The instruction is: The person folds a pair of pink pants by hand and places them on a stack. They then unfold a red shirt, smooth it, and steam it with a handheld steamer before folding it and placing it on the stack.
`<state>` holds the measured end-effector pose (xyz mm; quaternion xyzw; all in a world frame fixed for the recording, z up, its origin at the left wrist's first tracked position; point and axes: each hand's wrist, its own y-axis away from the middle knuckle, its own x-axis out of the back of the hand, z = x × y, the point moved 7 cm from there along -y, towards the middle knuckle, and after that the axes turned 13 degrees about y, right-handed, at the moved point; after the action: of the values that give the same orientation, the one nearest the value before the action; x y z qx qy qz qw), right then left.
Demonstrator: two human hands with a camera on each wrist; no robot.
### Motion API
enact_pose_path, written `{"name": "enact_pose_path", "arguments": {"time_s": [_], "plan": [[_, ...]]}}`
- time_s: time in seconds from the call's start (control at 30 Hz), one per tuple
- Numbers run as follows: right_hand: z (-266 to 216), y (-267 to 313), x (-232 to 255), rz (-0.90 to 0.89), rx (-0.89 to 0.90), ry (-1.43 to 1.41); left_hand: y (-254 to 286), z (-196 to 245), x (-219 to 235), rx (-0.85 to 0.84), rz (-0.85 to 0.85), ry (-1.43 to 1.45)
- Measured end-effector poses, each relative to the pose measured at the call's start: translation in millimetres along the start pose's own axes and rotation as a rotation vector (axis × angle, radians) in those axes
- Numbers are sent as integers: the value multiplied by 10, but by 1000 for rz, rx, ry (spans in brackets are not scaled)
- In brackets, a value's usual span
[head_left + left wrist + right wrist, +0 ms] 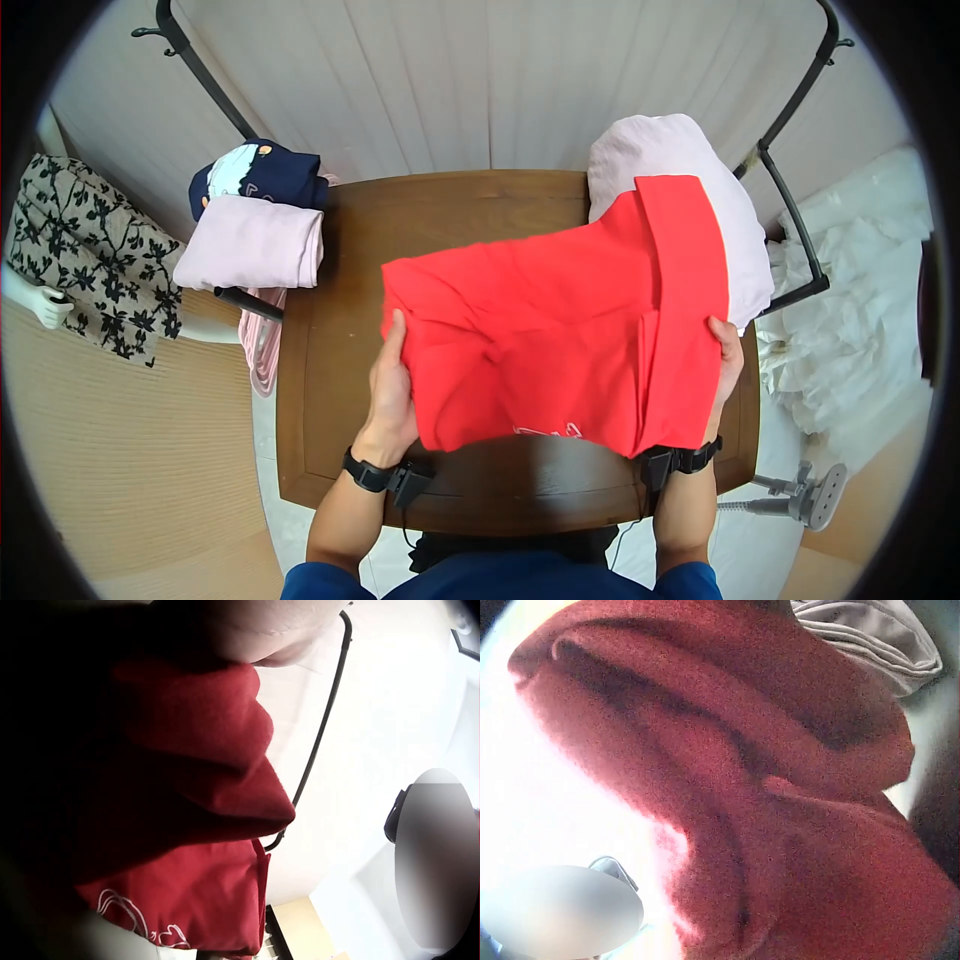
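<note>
Left hand [391, 400] and right hand [729, 366] partly behind red cloth [550, 330], head [436, 862] blurred

Pale draped curtain [430, 90], brown wooden table [400, 210], black metal rack frame [205, 75], light tiled floor [735, 515]

Two hands [391, 400] [730, 362], one red cloth [560, 340]
One brown table [420, 215], one blue cloth [285, 178], one pink cloth [250, 243], one pale bundle [665, 155], two wrist bands [368, 472] [698, 458], one flowery cloth [95, 255].
</note>
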<state>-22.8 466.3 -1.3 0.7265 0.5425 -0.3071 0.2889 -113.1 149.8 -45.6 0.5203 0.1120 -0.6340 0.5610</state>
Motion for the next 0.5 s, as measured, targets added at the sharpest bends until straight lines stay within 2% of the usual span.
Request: {"name": "enact_pose_path", "arguments": {"time_s": [0.07, 0.13, 0.3, 0.5], "plan": [[-1, -16, 87, 57, -15, 34, -30, 57, 56, 6, 5, -4], [39, -44, 16, -26, -56, 20, -83, 147, 89, -57, -13, 0], [77, -53, -38, -10, -77, 26, -114, 241, 195, -72, 40, 11], [46, -73, 23, 11, -21, 92, -145, 293, 261, -157, 34, -75]]}}
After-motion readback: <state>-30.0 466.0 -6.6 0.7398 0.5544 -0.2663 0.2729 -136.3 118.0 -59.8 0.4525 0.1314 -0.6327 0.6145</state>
